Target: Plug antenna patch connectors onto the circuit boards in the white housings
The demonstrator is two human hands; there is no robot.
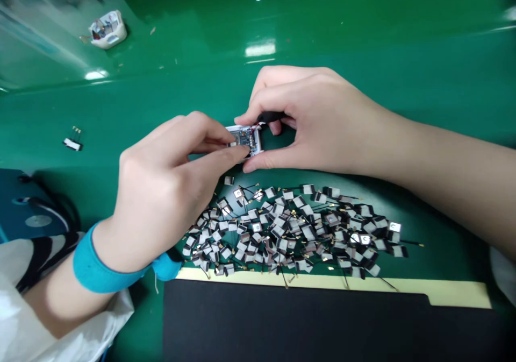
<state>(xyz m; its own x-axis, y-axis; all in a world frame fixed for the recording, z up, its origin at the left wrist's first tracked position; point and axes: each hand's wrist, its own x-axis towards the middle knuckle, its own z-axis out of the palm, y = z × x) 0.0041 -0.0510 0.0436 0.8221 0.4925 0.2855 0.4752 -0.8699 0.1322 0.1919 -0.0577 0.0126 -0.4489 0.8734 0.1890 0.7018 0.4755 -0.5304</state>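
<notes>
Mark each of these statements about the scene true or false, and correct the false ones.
1. The left hand and the right hand both hold a small circuit board. True.
2. The left wrist wears a red cuff. False: it wears a blue cuff.
3. The right hand wears a glove. False: it is bare.
4. A pile of small wired squares lies on the green table just nearer the person than the hands. True.
5. The pile sits on a black sheet. False: the black sheet lies nearer the person, edged by a pale strip.
6. A small white piece with pins lies on the table left of the hands. True.
</notes>
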